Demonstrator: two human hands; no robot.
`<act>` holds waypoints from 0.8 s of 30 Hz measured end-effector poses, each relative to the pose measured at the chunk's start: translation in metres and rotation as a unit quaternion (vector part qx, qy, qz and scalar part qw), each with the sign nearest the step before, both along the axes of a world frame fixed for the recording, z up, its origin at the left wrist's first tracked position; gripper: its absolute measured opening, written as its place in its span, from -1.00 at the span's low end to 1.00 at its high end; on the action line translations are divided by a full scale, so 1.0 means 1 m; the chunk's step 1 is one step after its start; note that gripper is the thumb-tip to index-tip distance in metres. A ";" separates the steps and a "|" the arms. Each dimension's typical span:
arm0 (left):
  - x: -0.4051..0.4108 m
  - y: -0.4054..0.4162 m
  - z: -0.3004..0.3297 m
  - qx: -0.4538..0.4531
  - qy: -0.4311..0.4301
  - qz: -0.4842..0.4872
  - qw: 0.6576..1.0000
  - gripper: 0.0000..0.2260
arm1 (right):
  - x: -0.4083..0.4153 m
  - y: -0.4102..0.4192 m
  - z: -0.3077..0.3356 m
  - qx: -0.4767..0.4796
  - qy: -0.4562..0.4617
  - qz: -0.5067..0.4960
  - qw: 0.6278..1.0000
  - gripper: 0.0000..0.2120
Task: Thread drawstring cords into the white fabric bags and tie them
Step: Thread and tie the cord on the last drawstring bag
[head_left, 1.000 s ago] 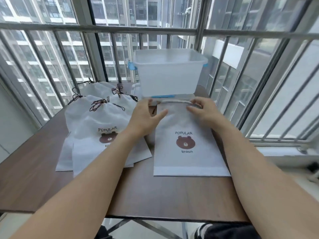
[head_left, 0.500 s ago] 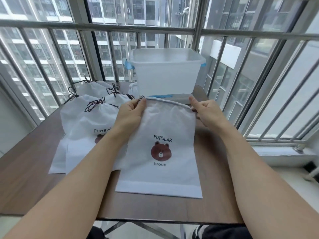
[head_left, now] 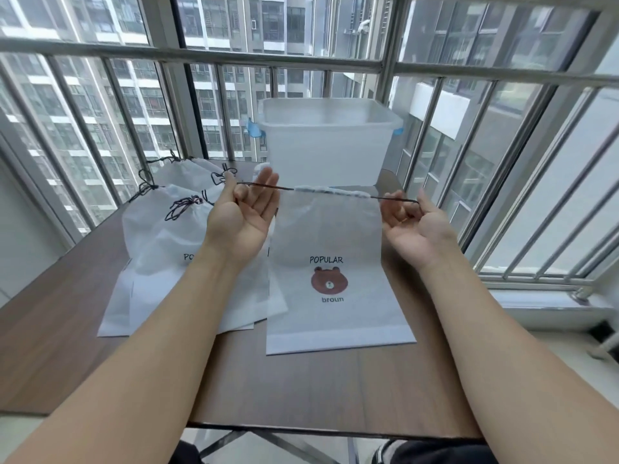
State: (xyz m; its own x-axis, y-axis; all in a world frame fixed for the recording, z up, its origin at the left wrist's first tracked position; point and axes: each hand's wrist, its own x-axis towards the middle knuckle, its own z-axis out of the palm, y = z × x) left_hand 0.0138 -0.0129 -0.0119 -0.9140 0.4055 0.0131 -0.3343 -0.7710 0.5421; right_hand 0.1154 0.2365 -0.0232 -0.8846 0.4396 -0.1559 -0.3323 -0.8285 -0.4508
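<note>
Counter (head_left: 335,390) of brown wood carries everything here: at its far edge stands the big translucent white plastic box (head_left: 330,152) with blue clips, and on the left side lies the pile of finished white fabric bags (head_left: 160,236), each one gathered at the neck and closed with a dark cord bow.

The white fabric bag with the brown bear print (head_left: 330,272) is the one being worked on. Half a second ago the hands held its top corners directly and the mouth was spread wide and flat. Now the top hem is bunched together in the middle and hangs from the thin dark drawstring cord (head_left: 268,186), which runs through the hem and is pulled straight out to both sides. The lower end of the bag rests on the counter, just right of the pile; the top is raised in the air in front of the box.

The left hand (head_left: 243,212) is turned palm up, thumb and a bent finger pinching the left end of the cord, the other fingers straight and relaxed. The right hand (head_left: 413,222) is also palm up with its fingers curled, and the right end of the cord goes in between them.

I judge that threading is done for this bag and the mouth is being closed. What remains is to bring the two ends together and tie them, like on the bags in the pile.
</note>
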 end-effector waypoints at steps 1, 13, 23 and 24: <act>0.000 0.000 0.002 0.025 -0.008 -0.004 1.000 -0.54 | -0.002 -0.002 0.000 -0.022 0.018 0.008 1.000 -0.59; -0.003 -0.005 0.014 -0.075 0.056 0.105 0.990 -0.62 | 0.009 0.022 0.011 0.193 -0.103 -0.146 0.965 -0.67; 0.037 0.024 -0.006 -0.301 0.335 -0.080 0.889 -0.47 | 0.010 -0.083 0.027 0.592 0.078 -0.038 0.801 -0.67; 0.039 0.025 -0.006 -0.304 0.337 -0.085 0.887 -0.50 | 0.010 -0.085 0.028 0.582 0.086 -0.028 0.808 -0.64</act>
